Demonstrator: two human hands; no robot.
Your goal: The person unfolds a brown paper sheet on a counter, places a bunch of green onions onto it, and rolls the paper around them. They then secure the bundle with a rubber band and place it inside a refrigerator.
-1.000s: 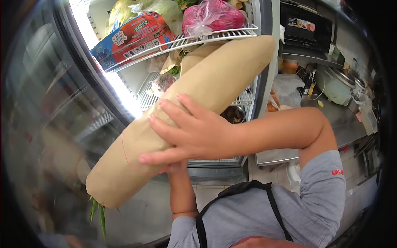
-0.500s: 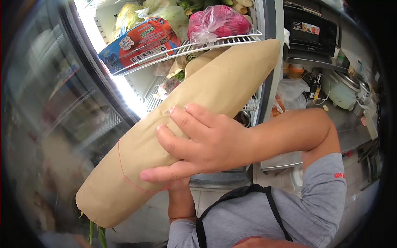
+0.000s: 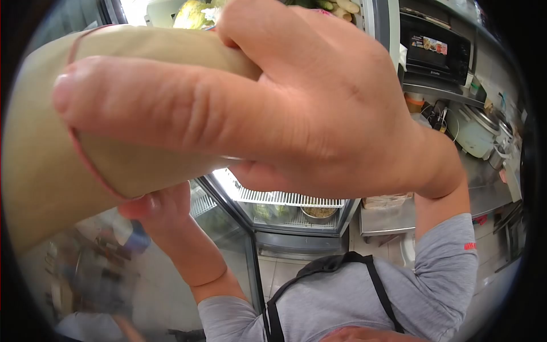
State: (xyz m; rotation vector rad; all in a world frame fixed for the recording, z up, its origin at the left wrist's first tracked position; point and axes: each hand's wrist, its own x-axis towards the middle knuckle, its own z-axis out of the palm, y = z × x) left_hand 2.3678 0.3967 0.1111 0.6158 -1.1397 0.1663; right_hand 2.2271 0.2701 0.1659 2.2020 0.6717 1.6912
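A long brown paper bundle is raised close to the camera, reaching out past the left side of the view. A thin red rubber band runs round it. My right hand is closed round the bundle from above and the right, its thumb lying along the paper up to the band. Below the bundle, my left hand touches its underside beside the band. Most of the left fingers are hidden behind the paper. The contents of the bundle do not show now.
Behind is an upright fridge with its glass door open at left. A metal bowl stands on a low wire shelf. To the right are a black microwave, a rice cooker and a steel counter.
The bundle has come up and left, much closer to the camera, and its angle has changed. My right hand went from lying across it to gripping round it; my left hand moved left.
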